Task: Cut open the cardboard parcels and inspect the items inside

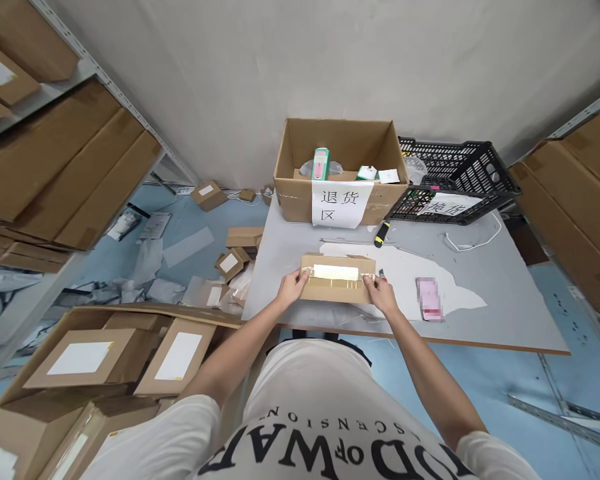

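Note:
Between my two hands is a small cardboard box (325,292), held over the front part of the grey table (500,327). A white label and shiny clear tape run across its upper face. My left hand (293,287) pinches the box's left end, thumb on top. At the right end, my right hand (380,293) grips it the same way. The fingers beneath the box are hidden. Just beyond the box lies a black and yellow utility knife (381,235). To the right of my right hand is a pink phone-shaped item (429,299), blurred out.
An open carton (295,200) with a paper sign stands at the table's back, beside a black plastic crate (480,177). A big box of labelled parcels (83,358) is at lower left. Shelves with cartons (65,160) flank both sides. Parcels and bags litter the floor.

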Tool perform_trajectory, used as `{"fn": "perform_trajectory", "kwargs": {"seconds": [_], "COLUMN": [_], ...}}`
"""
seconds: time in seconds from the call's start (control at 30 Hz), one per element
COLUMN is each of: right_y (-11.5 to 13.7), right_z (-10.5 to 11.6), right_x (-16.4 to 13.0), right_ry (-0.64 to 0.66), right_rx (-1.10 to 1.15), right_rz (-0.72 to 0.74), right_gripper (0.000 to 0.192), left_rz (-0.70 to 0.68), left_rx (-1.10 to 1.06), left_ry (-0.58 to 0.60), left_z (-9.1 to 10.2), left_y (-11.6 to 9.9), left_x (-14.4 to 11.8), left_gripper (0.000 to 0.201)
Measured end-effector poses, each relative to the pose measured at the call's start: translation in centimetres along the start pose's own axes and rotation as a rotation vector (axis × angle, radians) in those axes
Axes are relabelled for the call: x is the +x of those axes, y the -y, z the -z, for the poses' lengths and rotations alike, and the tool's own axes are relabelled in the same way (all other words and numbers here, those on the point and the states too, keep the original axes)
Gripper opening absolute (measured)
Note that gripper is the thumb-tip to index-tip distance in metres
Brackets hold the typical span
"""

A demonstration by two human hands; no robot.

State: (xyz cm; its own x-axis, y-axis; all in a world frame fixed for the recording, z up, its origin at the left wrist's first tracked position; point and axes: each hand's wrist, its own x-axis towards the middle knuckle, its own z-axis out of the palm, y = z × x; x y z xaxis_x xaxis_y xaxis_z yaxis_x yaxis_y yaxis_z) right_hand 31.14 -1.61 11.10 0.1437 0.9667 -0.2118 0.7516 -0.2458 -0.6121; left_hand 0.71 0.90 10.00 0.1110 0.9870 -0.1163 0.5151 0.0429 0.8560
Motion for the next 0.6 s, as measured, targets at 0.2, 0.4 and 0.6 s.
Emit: {"fn": "perform_trajectory", "kwargs": {"seconds": [0.2,0.4,0.6], "right_y": [1.3,0.0,-0.6], "right_z": [0.7,-1.1,-1.8], "right_x": [1.1,1.6,1.9], "right_ry": [0.014,0.031,0.014], "right_rx": [-0.109,-0.060,-0.026], "right_rz": [-0.028,-0.048,-0.073], "right_gripper": [0.054,0.057,0.060], "left_rz": [0.073,0.169,0.198], "left_rx": [0.105,0.075,0.072], "left_ry": [-0.038,-0.018,-0.011], "left_z": [0.5,0.0,-0.4], "left_y": [-0.7,-0.2,0.4], "left_x": [1.4,1.9,2.2], "left_gripper": [0.052,0.051,0.051]}}
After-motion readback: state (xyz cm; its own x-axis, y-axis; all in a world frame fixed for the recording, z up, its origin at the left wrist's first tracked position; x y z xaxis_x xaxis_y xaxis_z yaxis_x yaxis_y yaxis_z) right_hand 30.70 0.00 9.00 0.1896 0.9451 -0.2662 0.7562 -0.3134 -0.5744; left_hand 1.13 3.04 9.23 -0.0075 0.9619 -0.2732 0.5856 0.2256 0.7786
